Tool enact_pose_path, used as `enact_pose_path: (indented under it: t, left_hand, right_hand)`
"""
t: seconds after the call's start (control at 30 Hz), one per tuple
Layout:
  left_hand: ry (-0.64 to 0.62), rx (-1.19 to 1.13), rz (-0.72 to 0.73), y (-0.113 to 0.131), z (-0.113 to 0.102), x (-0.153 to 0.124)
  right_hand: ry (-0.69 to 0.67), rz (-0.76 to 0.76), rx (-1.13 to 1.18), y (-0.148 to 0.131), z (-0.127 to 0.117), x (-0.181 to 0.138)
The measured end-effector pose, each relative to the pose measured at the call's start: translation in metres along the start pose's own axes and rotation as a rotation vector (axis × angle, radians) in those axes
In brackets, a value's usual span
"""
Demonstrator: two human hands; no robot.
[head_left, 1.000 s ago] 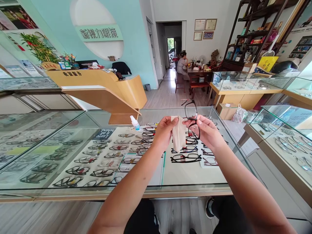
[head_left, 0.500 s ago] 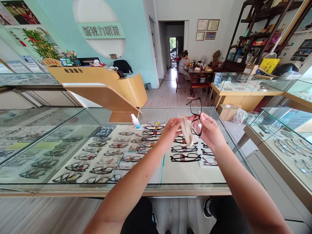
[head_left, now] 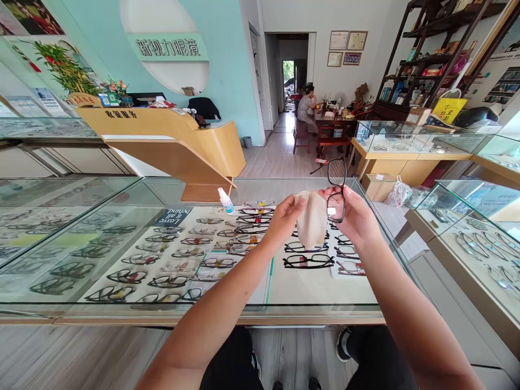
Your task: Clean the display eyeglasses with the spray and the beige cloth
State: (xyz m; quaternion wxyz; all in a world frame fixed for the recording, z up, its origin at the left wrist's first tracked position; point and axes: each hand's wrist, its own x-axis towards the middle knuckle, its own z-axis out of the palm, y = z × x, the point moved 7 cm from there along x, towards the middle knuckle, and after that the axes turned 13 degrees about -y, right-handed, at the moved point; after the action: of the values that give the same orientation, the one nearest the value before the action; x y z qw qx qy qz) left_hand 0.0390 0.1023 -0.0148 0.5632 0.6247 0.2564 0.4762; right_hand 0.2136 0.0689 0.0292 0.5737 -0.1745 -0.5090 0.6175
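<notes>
Above the glass counter, my left hand (head_left: 285,218) is closed on a beige cleaning cloth (head_left: 312,222), which hangs down from the fingers. My right hand (head_left: 359,216) grips a pair of dark-framed eyeglasses (head_left: 337,189) near the bridge. The frame is turned on its side, one lens above the other, with a small red-and-white tag by the upper temple. Cloth and lower lens are close together; I cannot tell whether they touch. A white spray bottle (head_left: 226,201) with a blue label stands on the glass to the left of my hands.
The glass display counter (head_left: 325,310) holds rows of eyeglasses (head_left: 309,261) under its top. More display cases (head_left: 447,216) stand to the right. A wooden reception desk (head_left: 162,127) is ahead on the left. A seated person (head_left: 306,111) is at a table in the background.
The eyeglasses and my right hand have moved slightly right and up, away from my left hand. The cloth, bunched against the lens before, now hangs flatter and more spread out.
</notes>
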Motion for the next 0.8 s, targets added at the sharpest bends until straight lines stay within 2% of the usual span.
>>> enact_pose_path:
  t: [0.13, 0.27, 0.5, 0.67, 0.8]
  left_hand:
    - [0.118, 0.018, 0.026, 0.005, -0.009, -0.002]
    - [0.16, -0.013, 0.06, 0.011, -0.014, -0.002]
    - [0.152, 0.024, 0.063, 0.015, -0.013, -0.003]
    - [0.067, 0.059, 0.033, 0.017, -0.009, -0.001]
    - [0.031, 0.206, 0.106, 0.031, -0.009, -0.002]
  right_hand:
    - [0.027, -0.025, 0.021, -0.003, -0.003, 0.001]
    - [0.046, -0.038, 0.014, -0.003, -0.005, 0.002]
    - [0.011, -0.026, -0.021, -0.001, -0.002, 0.004]
    - [-0.004, -0.019, -0.037, -0.003, 0.001, 0.003]
    - [-0.029, -0.003, -0.034, -0.005, 0.003, 0.001]
